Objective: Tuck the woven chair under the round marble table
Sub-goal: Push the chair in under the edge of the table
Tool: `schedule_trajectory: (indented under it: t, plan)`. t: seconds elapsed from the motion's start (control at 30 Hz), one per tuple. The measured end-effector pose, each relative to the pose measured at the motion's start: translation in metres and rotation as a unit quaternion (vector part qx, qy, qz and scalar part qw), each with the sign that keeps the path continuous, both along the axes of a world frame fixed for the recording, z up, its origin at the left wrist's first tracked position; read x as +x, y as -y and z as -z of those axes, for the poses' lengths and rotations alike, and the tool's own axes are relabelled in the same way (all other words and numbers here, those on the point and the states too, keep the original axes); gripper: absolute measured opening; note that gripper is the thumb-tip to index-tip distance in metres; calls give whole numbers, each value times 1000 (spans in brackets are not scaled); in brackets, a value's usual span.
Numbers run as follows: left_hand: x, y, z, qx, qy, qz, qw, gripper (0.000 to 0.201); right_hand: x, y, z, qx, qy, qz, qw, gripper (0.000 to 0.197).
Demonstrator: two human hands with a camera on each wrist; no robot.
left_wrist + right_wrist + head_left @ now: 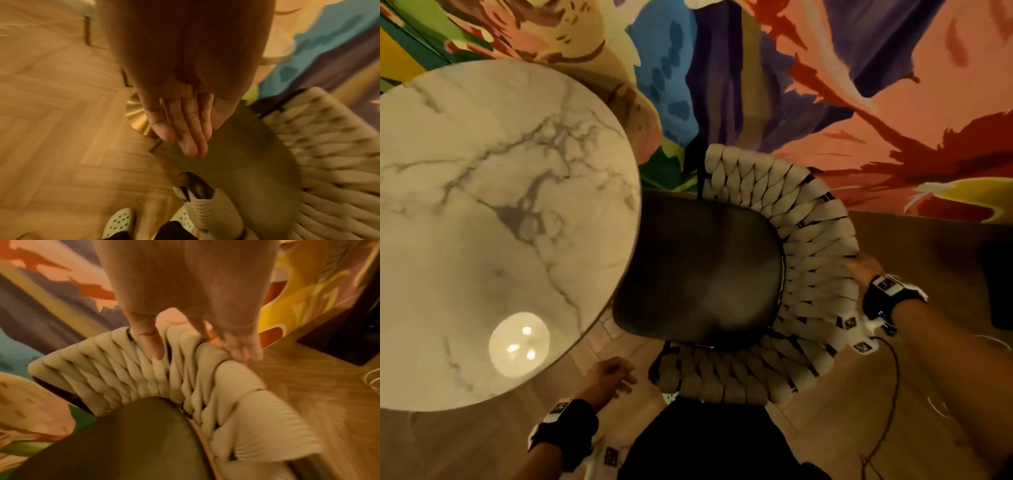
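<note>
The round marble table (482, 205) fills the left of the head view. The woven chair (808, 240) stands to its right, its beige braided back curving round a dark seat cushion (705, 267) whose front edge lies just under the tabletop rim. My right hand (858, 265) grips the top of the chair back. In the right wrist view the hand (201, 353) has its thumb on the inner weave and its fingers (242, 348) curled over the outer side. My left hand (613, 373) hovers free beside the near arm of the chair (329, 154), its fingers (185, 126) straight and holding nothing.
A colourful mural wall (825, 85) runs close behind the chair. The floor is herringbone wood. A dark block (1000, 284) stands at the far right, and a thin cable (893, 377) trails below my right arm. The table's gold base (137, 116) and my shoes (119, 225) show below.
</note>
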State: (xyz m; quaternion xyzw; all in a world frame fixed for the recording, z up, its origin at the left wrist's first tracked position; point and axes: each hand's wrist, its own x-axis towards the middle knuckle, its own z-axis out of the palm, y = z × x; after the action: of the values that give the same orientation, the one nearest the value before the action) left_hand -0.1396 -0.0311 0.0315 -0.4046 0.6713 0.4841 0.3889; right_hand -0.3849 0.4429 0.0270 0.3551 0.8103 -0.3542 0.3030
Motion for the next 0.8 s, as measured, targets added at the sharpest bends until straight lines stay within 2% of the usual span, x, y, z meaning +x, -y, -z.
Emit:
schedule_trajectory:
  t: [0.1, 0.17, 0.3, 0.5, 0.63, 0.73, 0.8]
  plan:
    - [12, 3, 8, -16, 34, -66, 997, 21, -23, 7, 11, 48, 34, 0, 998, 72]
    - [19, 2, 9, -7, 67, -81, 994, 22, -32, 7, 17, 63, 32, -28, 997, 80]
    - [27, -3, 10, 4, 102, -41, 994, 20, -52, 13, 23, 81, 21, -123, 989, 75]
    - [8, 8, 9, -24, 68, -46, 996, 22, -63, 38, 19, 55, 7, -179, 982, 79]
    - [-2, 12, 8, -18, 40, -41, 998, 26, -31, 47, 18, 75, -27, -253, 964, 87]
    - [7, 21, 7, -1, 37, -32, 999, 27, 21, 77, 14, 124, -42, -380, 916, 86]
    - [23, 31, 8, -4, 44, -29, 999, 26, 62, 114, 11, 75, -50, -447, 890, 78]
